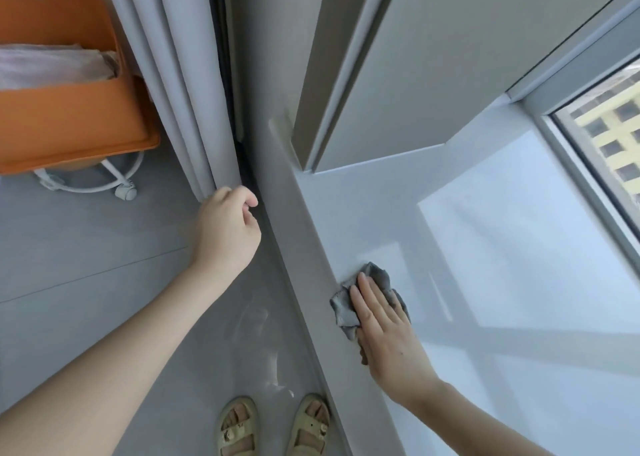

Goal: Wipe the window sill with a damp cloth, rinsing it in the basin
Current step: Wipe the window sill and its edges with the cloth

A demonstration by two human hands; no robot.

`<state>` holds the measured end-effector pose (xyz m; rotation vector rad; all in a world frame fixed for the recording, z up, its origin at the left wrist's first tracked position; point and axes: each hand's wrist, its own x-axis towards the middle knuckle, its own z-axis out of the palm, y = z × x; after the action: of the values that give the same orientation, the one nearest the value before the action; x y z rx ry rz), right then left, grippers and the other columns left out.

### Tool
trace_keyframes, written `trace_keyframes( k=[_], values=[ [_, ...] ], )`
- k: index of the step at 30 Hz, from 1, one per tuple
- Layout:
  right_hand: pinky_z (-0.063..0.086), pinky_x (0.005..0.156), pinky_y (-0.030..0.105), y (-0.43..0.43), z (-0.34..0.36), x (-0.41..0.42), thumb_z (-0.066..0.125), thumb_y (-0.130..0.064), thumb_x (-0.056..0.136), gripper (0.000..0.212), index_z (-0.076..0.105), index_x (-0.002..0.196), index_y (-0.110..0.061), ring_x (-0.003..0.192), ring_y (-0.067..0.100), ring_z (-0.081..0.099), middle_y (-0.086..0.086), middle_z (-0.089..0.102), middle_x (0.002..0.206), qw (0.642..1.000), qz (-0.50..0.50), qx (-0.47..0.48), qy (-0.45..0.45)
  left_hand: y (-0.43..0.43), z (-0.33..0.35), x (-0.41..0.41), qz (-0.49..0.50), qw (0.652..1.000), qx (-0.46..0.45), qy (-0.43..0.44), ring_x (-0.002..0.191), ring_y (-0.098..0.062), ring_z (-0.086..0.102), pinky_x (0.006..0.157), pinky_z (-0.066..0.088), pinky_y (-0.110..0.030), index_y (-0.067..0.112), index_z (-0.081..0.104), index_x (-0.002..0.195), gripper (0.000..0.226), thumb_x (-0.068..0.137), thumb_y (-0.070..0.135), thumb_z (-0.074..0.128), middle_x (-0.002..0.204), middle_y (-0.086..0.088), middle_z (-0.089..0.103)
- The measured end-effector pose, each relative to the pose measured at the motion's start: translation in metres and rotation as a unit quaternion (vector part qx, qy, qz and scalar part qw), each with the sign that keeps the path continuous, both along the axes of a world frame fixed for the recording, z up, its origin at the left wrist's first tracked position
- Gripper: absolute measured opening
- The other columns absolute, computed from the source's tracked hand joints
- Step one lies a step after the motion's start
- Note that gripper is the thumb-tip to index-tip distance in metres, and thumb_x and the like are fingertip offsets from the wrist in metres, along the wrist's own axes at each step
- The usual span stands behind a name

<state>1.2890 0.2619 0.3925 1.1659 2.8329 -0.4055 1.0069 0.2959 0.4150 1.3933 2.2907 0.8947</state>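
The person stands right up against the window sill [398, 220], sandals [239, 428] on the grey floor [86, 247] just beside its front edge. The right hand [384, 331] lies flat on the grey cloth [377, 277], fingers straight and close together, pressing it onto the near part of the sill by the front lip. The cloth is bunched, with corners poking out past the fingertips and on the left of the palm.

The left hand [227, 230] hangs off the sill with its fingers curled, touching the hem of the grey curtain [180, 91]. I cannot tell whether it pinches the fabric or only nudges it aside.

The wiping looks to be under way, with much glossy sill to the right and far back not yet reached. To do it well, I would spread the cloth flatter under the palm, so more of it meets the surface. I would then sweep in long overlapping strokes toward the window [609, 133] and into the far corner, with the curtain held clear of the wet.

No basin shows from here. An orange cart [69, 119] stands far left.
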Motion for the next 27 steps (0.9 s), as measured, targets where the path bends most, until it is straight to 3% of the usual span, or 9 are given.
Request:
trace_keyframes(
  k=[2, 4, 8, 10, 14, 18, 20, 23, 27],
  values=[
    [0.023, 0.11, 0.046, 0.027, 0.0, -0.006, 0.017, -0.033, 0.101, 0.049, 0.028, 0.144, -0.014, 0.142, 0.02, 0.023, 0.006, 0.027, 0.152, 0.999, 0.033, 0.023, 0.002, 0.003, 0.005, 0.009, -0.019, 1.0, 0.007, 0.009, 0.087, -0.032, 0.053, 0.075, 0.045, -0.04, 0.003, 0.061, 0.094, 0.026, 0.08, -0.008, 0.044, 0.092, -0.013, 0.057],
    [0.023, 0.111, 0.05, 0.068, -0.001, -0.035, 0.022, -0.044, 0.098, 0.052, 0.035, 0.142, -0.019, 0.14, 0.017, 0.029, 0.003, 0.032, 0.15, 0.998, 0.0, 0.054, 0.011, 0.006, 0.006, 0.017, -0.029, 0.999, 0.009, 0.023, 0.087, -0.031, 0.052, 0.074, 0.044, -0.039, 0.005, 0.061, 0.095, 0.026, 0.08, -0.008, 0.043, 0.093, -0.012, 0.057],
    [0.003, 0.113, 0.057, 0.119, -0.01, -0.111, 0.027, -0.053, 0.095, 0.056, 0.025, 0.146, -0.029, 0.145, 0.018, 0.008, 0.004, 0.014, 0.157, 0.988, -0.148, 0.042, 0.005, 0.006, 0.0, 0.035, -0.045, 0.998, 0.027, 0.038, 0.086, -0.032, 0.052, 0.072, 0.045, -0.041, 0.006, 0.061, 0.09, 0.028, 0.077, -0.01, 0.042, 0.091, -0.011, 0.057],
    [0.003, 0.112, 0.059, 0.111, -0.012, -0.114, 0.027, -0.052, 0.096, 0.054, 0.027, 0.145, -0.03, 0.145, 0.021, 0.008, 0.007, 0.015, 0.157, 0.988, -0.148, 0.042, 0.016, 0.004, -0.002, 0.046, -0.051, 0.997, 0.03, 0.044, 0.084, -0.032, 0.053, 0.071, 0.045, -0.04, 0.006, 0.062, 0.088, 0.028, 0.076, -0.01, 0.043, 0.09, -0.011, 0.058],
    [0.014, 0.113, 0.056, 0.02, -0.01, -0.012, 0.029, -0.047, 0.097, 0.049, 0.037, 0.142, -0.028, 0.143, 0.022, 0.02, 0.009, 0.026, 0.153, 0.992, -0.099, 0.059, 0.052, 0.007, -0.003, 0.077, -0.083, 0.995, 0.017, 0.047, 0.088, -0.031, 0.054, 0.071, 0.044, -0.035, 0.006, 0.063, 0.09, 0.03, 0.077, -0.009, 0.041, 0.095, -0.01, 0.059],
    [0.025, 0.107, 0.055, -0.108, 0.001, 0.099, 0.035, -0.047, 0.096, 0.048, 0.037, 0.142, -0.031, 0.142, 0.022, 0.023, 0.009, 0.026, 0.153, 0.995, -0.091, 0.043, 0.018, 0.008, 0.003, 0.117, -0.129, 0.991, 0.002, 0.033, 0.094, -0.028, 0.053, 0.077, 0.043, -0.033, 0.006, 0.062, 0.093, 0.03, 0.078, -0.009, 0.04, 0.099, -0.01, 0.059],
    [0.023, 0.109, 0.054, -0.117, 0.004, 0.125, 0.034, -0.048, 0.096, 0.048, 0.036, 0.142, -0.033, 0.142, 0.021, 0.025, 0.007, 0.026, 0.153, 0.999, -0.037, 0.025, 0.003, 0.009, 0.009, 0.131, -0.156, 0.987, 0.012, 0.048, 0.095, -0.029, 0.053, 0.078, 0.041, -0.033, 0.005, 0.063, 0.094, 0.031, 0.078, -0.01, 0.041, 0.098, -0.011, 0.06],
    [0.018, 0.112, 0.053, -0.057, 0.0, 0.115, 0.033, -0.047, 0.097, 0.046, 0.035, 0.142, -0.036, 0.143, 0.017, 0.021, 0.004, 0.026, 0.153, 0.999, 0.018, 0.019, 0.021, 0.016, 0.013, 0.143, -0.184, 0.98, 0.019, 0.073, 0.094, -0.032, 0.055, 0.079, 0.041, -0.035, 0.004, 0.063, 0.093, 0.031, 0.076, -0.01, 0.041, 0.097, -0.013, 0.061],
    [0.019, 0.111, 0.053, 0.058, -0.008, 0.074, 0.028, -0.05, 0.092, 0.05, 0.045, 0.136, -0.033, 0.14, 0.016, 0.029, 0.002, 0.034, 0.151, 0.996, -0.067, 0.043, 0.031, 0.018, 0.007, 0.157, -0.195, 0.976, 0.014, 0.096, 0.092, -0.036, 0.055, 0.081, 0.042, -0.038, 0.003, 0.063, 0.093, 0.032, 0.074, -0.011, 0.042, 0.096, -0.017, 0.06]
  ],
)
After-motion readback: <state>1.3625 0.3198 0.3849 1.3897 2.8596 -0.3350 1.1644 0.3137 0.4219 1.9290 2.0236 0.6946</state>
